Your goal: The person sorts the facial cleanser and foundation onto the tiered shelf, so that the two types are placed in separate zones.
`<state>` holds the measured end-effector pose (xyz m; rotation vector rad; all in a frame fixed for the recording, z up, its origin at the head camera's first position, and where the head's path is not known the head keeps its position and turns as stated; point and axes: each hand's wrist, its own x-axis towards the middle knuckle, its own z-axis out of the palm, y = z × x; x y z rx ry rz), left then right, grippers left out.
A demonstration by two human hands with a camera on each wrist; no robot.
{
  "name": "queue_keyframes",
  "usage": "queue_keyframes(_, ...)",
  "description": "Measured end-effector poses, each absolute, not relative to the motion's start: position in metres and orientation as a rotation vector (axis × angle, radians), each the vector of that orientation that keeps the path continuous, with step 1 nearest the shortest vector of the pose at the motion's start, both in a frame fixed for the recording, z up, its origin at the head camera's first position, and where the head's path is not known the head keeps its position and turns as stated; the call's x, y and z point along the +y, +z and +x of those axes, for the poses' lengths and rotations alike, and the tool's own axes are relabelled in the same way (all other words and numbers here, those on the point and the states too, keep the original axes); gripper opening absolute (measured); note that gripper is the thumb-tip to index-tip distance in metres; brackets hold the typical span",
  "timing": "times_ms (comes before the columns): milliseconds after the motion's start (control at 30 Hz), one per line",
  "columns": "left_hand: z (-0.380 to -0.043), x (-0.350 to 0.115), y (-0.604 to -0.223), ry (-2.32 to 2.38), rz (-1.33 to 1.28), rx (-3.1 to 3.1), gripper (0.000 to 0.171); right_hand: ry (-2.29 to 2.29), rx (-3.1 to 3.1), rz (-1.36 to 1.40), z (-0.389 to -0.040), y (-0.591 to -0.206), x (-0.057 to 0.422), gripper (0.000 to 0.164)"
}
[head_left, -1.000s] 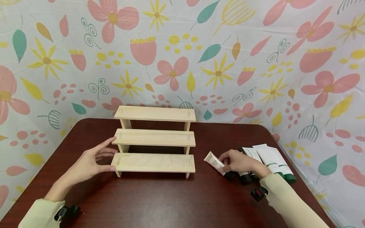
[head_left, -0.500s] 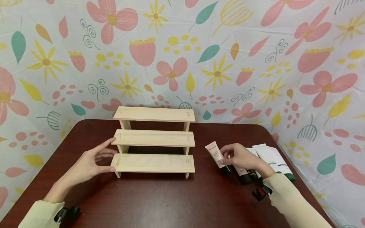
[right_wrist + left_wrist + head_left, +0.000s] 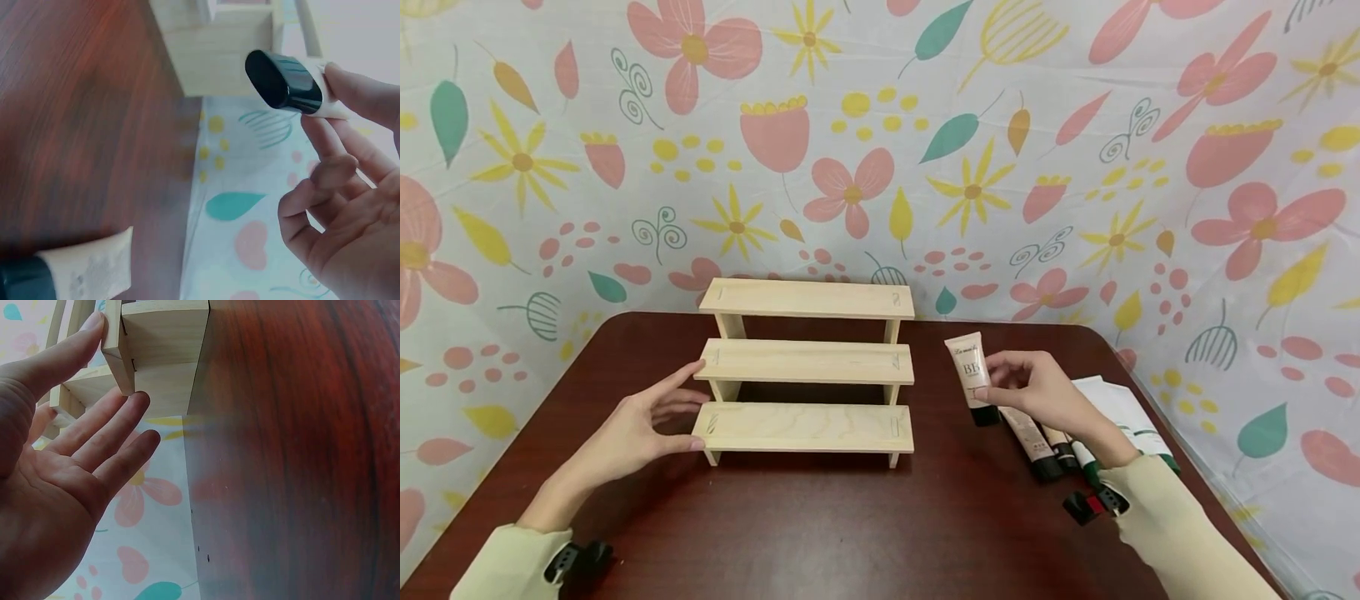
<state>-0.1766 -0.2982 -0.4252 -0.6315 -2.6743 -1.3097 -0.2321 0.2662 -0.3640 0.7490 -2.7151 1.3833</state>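
Note:
A small BB cream tube [image 3: 970, 372], pale pink with a black cap, is pinched between the thumb and fingers of my right hand [image 3: 1037, 387]. It is held nearly upright above the table, cap down; the right wrist view shows the glossy black cap [image 3: 284, 81] from below. My left hand [image 3: 628, 433] touches the left end of a three-tier wooden shelf [image 3: 808, 427]. Its thumb is at the lowest step and its forefinger at the middle one. In the left wrist view the other fingers [image 3: 115, 440] of that hand are extended beside the wood.
Beneath and beside my right hand lie more tubes: a pinkish one with a black cap [image 3: 1032, 446], and white ones [image 3: 1108, 396] with green caps near the table's right edge. The dark red-brown table [image 3: 850, 525] meets a flower-patterned cloth [image 3: 865, 192] behind.
My right hand has lifted the BB cream tube off the other tubes and turned it from lying slanted to nearly upright. My left hand stays at the shelf.

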Motion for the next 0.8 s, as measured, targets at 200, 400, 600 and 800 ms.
queue_keyframes(200, -0.176, -0.3, -0.426, -1.318, -0.64, -2.67, 0.106, 1.471, -2.638, 0.771, -0.226, -0.351, 0.25, 0.029)
queue_keyframes(400, -0.177, -0.3, -0.427, -1.321, -0.67, -2.66, 0.105, 1.462, -2.54, 0.743, -0.216, -0.342, 0.227, 0.029)
queue_keyframes(600, -0.18, -0.301, -0.426, -1.312, -0.677, -2.657, 0.106, 1.469, -2.476, 0.704, -0.214, -0.331, 0.202, 0.029)
queue_keyframes(800, -0.179, -0.301, -0.427, -1.307, -0.659, -2.67, 0.106, 1.453, -2.416, 0.727, -0.222, -0.324, 0.175, 0.03)
